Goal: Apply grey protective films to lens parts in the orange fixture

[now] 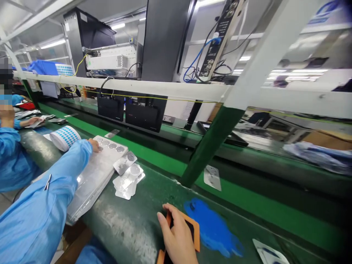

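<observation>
My left hand (95, 145), in a light blue sleeve, is at the far end of a clear plastic tray (92, 176). Its fingers are bent close together beside a row of round silver discs (112, 146); anything between them is hidden. Right of the tray lie small silver plates (127, 185), overlapping, each with a round part near one end. My right hand (178, 234) is over an orange frame (195, 234) with a dark middle. Its thumb stands apart from its fingers, and the hand covers much of the frame. A blue patch (214, 227) lies right of it.
A roll with blue dots (65, 138) stands left of the tray. At far left a co-worker's hand (33, 121) touches a silver plate. A green and white post (211, 146) slants across. Another silver plate (212, 178) lies on the green conveyor strip (247, 194).
</observation>
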`<state>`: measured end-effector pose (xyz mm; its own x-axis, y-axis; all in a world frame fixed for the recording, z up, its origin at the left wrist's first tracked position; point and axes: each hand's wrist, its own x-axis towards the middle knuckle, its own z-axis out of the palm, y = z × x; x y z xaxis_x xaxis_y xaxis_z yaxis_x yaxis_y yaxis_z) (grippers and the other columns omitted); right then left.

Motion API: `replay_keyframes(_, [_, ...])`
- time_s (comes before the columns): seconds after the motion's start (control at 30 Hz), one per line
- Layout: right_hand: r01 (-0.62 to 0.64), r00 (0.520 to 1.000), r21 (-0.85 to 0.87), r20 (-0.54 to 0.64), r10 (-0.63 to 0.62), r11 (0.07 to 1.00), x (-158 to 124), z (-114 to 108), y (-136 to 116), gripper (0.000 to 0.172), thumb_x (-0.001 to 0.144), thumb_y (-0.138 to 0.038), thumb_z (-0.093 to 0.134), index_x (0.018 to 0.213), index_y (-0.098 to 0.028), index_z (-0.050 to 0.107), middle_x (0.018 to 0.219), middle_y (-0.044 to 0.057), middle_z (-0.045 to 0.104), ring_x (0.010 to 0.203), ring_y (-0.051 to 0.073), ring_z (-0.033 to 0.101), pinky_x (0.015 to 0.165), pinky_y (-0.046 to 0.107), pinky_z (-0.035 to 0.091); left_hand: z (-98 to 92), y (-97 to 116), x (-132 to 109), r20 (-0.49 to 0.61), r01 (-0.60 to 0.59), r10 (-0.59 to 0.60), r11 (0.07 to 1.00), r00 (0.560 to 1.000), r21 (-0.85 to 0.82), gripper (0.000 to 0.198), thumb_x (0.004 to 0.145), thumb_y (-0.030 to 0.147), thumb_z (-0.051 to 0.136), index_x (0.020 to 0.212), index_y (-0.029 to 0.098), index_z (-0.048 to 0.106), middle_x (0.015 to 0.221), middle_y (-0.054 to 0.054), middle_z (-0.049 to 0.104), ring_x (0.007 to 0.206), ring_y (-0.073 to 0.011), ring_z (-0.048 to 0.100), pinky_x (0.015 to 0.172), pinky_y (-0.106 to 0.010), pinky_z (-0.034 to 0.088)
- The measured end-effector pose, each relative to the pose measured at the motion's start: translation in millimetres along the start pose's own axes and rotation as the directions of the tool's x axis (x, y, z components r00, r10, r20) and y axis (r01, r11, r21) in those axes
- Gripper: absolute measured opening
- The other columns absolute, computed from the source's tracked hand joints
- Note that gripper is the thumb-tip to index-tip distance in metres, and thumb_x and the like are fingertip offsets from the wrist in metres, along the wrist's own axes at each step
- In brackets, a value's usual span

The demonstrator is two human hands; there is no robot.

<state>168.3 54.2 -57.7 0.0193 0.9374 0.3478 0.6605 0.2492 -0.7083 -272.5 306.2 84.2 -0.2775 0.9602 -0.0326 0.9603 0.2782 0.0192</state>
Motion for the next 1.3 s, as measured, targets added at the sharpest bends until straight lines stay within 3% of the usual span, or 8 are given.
replay_keyframes(0.13, [0.019,0.999,0.034,-0.037,-0.018,0.999,-1,2,-5,0.036,0.092,-0.044,0.053,0.115,-0.017,0.058,0.116,0.011,0.063,0.11,0.025,0.059,0.096,0.042,0.049,-15.7,-1,-8,-0.007,-0.053,0.053,0.998,0.999,-0.018,0.026,0.075,0.024,0.064,0.096,0.008,0.06,0.097,-0.007,0.061,0.093,-0.0202,0.055,0.088,-0.031,0.04])
replay_keyframes(0.27, [0.086,0.994,0.055,-0.079,-0.082,0.995,-4,-2,-24,0.034,0.09,-0.036,0.057,0.117,-0.015,0.059,0.122,0.013,0.06,0.118,0.024,0.055,0.104,0.041,0.044,-20.6,52,-63,-0.085,-0.265,0.258,0.96,0.962,-0.087,0.023,0.085,0.031,0.056,0.102,0.015,0.056,0.093,0.0,0.062,0.085,-0.0129,0.055,0.079,-0.021,0.04])
replay_keyframes(0.37, [0.148,0.987,0.045,-0.07,-0.144,0.988,-7,-12,-38,0.048,0.089,-0.035,0.059,0.132,-0.016,0.052,0.134,0.011,0.054,0.126,0.023,0.049,0.108,0.039,0.041,0.9,116,-164,-0.218,-0.671,0.64,0.654,0.737,-0.349,0.018,0.084,0.034,0.061,0.093,0.019,0.059,0.09,0.002,0.063,0.085,-0.012,0.057,0.079,-0.021,0.041])
replay_keyframes(0.43, [0.176,0.983,0.056,-0.063,-0.173,0.983,-12,-23,-37,0.045,0.092,-0.033,0.056,0.134,-0.02,0.053,0.13,0.008,0.058,0.12,0.019,0.055,0.102,0.035,0.046,25.7,157,-235,-0.189,-0.744,0.787,0.431,0.587,-0.511,0.014,0.088,0.032,0.056,0.095,0.021,0.06,0.091,0.002,0.064,0.085,-0.0118,0.059,0.078,-0.022,0.043])
replay_keyframes(0.53, [0.188,0.975,-0.076,-0.104,-0.195,0.979,-17,-42,-13,0.03,0.096,-0.026,0.048,0.122,-0.024,0.063,0.115,0.003,0.066,0.104,0.016,0.063,0.092,0.031,0.05,70.9,202,-298,-0.344,-0.715,0.734,0.267,0.585,-0.646,0.019,0.085,0.025,0.058,0.103,0.02,0.057,0.1,0.0,0.062,0.094,-0.013,0.058,0.087,-0.025,0.043])
replay_keyframes(0.77, [0.386,0.922,-0.367,0.191,-0.338,0.846,-30,-57,41,0.028,0.095,-0.03,0.052,0.117,-0.023,0.067,0.129,0.001,0.059,0.124,0.024,0.052,0.105,0.045,0.039,149.2,200,-301,-0.384,-0.653,0.607,0.311,0.696,-0.691,0.016,0.081,0.017,0.059,0.097,0.017,0.055,0.098,-0.004,0.058,0.098,-0.0184,0.051,0.09,-0.034,0.042])
replay_keyframes(1.07, [0.229,0.96,-0.498,0.258,-0.109,0.836,-50,-60,13,0.035,0.095,-0.038,0.051,0.128,-0.03,0.058,0.143,-0.003,0.047,0.137,0.026,0.036,0.112,0.055,0.021,137.7,223,-304,-0.519,-0.817,0.687,0.194,0.509,-0.544,0.016,0.084,0.011,0.051,0.097,0.015,0.058,0.102,-0.006,0.061,0.106,-0.0194,0.048,0.1,-0.038,0.038])
replay_keyframes(1.3, [-0.001,0.983,-0.382,0.167,0.071,0.924,-59,-92,37,0.031,0.095,-0.04,0.046,0.121,-0.034,0.062,0.131,-0.006,0.057,0.133,0.017,0.041,0.116,0.04,0.023,146.0,238,-315,-0.349,-0.904,0.849,0.294,0.396,-0.309,0.03,0.088,0.021,0.052,0.116,0.028,0.061,0.125,0.003,0.06,0.125,-0.0305,0.034,0.1,-0.053,0.028])
